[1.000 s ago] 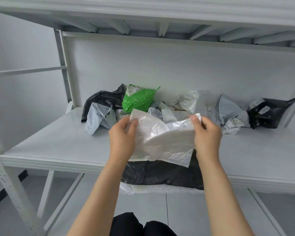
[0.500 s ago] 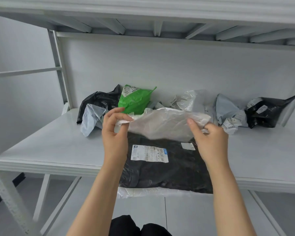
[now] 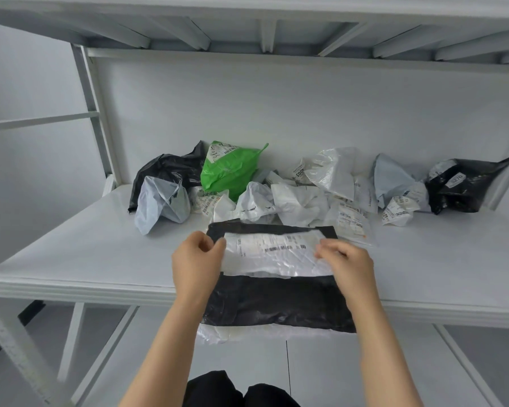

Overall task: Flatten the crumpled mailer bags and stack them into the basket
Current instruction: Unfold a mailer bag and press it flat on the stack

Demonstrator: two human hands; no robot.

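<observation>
Bare forearms (image 3: 168, 348), black trousers (image 3: 213, 390) at knees

Left hand (image 3: 196, 264), right hand (image 3: 348, 267): fingers (image 3: 331, 249) curled.

The white mailer (image 3: 276, 261) I hold is thin, half-clear plastic, finely wrinkled and faintly shiny, with a matt paper label (image 3: 272, 243) on it. The black mailer (image 3: 276, 304) beneath it is glossy, creased film. The green mailer (image 3: 229, 174) is bright, slick plastic, and the grey mailer (image 3: 162, 201) looks duller. The shelf board (image 3: 86, 248) is smooth, matt white, seemingly painted metal.
</observation>
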